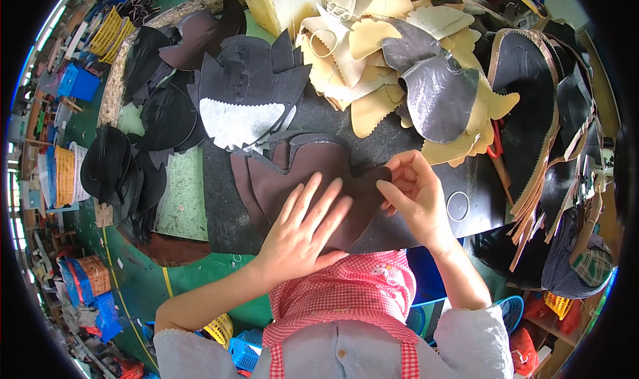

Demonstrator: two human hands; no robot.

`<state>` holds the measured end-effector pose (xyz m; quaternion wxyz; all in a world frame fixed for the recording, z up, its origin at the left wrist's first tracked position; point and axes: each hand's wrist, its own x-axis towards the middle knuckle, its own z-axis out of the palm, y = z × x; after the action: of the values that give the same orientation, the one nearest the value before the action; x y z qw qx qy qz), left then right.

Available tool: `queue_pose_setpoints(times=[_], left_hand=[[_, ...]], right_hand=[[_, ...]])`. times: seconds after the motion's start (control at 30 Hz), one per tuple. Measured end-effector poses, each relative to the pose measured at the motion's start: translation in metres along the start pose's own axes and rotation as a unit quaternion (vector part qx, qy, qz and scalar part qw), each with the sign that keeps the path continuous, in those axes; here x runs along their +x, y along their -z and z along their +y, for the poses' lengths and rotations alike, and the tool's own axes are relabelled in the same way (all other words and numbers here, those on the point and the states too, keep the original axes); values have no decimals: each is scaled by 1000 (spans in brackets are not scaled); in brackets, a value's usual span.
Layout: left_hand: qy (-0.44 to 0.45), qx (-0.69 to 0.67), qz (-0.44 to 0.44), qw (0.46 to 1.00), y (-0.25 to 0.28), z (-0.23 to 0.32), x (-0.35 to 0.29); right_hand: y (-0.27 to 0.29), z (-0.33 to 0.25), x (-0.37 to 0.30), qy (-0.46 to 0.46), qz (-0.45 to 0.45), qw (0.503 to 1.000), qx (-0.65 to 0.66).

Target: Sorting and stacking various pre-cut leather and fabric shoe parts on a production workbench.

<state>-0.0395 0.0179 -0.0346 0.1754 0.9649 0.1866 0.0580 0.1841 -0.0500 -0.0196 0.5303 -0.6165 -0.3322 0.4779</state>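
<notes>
Stacks of black leather pieces (126,159) lie at the left of the work table (180,199). The left hand (303,229) rests flat, fingers spread, on a dark brown leather piece (293,179) in the middle of the table. The right hand (416,196) pinches the right edge of this piece between thumb and fingers. Behind, tan leather pieces (373,53) are piled, and black shoe uppers (532,113) lie at the right.

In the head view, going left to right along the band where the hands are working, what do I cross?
Stack of black curved leather pieces → pale green mat → left hand flat on the dark brown leather piece → right hand pinching that piece's edge → white ring outline on the black work surface → black leather panels with tan trim.
</notes>
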Motion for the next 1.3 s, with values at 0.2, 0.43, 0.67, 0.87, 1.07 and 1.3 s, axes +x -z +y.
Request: queue_pose_setpoints(times=[0.2, 0.43, 0.67, 0.87, 1.07, 1.3], left_hand=[[-67, 10, 8, 998, 4, -1, -1], [-52, 30, 25, 998, 6, -29, 14], [115, 107, 39, 987, 21, -52, -20], [103, 108, 44, 988, 19, -53, -16], [66, 35, 108, 991, 55, -70, -19], [87, 40, 155, 983, 65, -135, 12]], right_hand=[[2, 9, -2, 109, 89, 947, -289], [-18, 13, -18, 381, 10, 837, -394], [-9, 20, -23, 205, -54, 776, -593], [-56, 12, -12, 320, -175, 799, -478], [-18, 7, 25, 356, -54, 836, -413], [69, -21, 45, 308, 182, 758, -546]])
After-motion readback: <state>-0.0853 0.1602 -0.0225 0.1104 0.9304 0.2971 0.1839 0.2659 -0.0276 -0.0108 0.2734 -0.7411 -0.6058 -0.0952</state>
